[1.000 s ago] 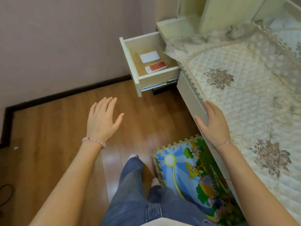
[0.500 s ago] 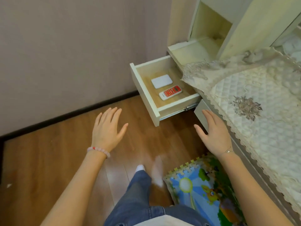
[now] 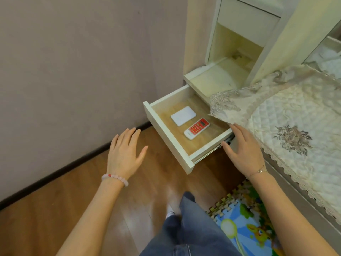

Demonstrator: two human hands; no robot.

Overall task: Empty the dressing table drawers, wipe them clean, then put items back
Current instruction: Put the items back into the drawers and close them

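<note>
- One drawer point(image 3: 167, 138) stands pulled out from the cream dressing table, its front panel angled towards the lower left over the wooden floor point(image 3: 88, 204)
- Two items lie flat on its pale wood-grain bottom: one white rounded-corner case point(image 3: 183, 115) and one remote point(image 3: 196, 128), white with a red keypad face and a small dark screen at its far end
- The two lie side by side, near each other but apart, the case further in and the remote closer to the front panel
- Two hands are in view, both bare, both holding nothing
- The left hand point(image 3: 124, 154) hovers palm-down over the floor, fingers straight and thumb spread, left of the front panel and apart from it
- The right hand point(image 3: 243, 150) is also flat with fingers straight, at the drawer's right side wall; its thumb points at the metal runner below, and whether the fingertips touch the wall or the cloth corner is hard to tell
- Both items lie between the hands, nearer the right one, the remote closest to it
- One quilted lace-edged cover point(image 3: 295, 117) drapes the table top, a corner hanging over the drawer
- One beaded bracelet point(image 3: 115, 179) circles the left wrist and one thin chain point(image 3: 258, 171) the right
- One colourful foam mat point(image 3: 245, 231) lies on the floor below the right arm
</note>
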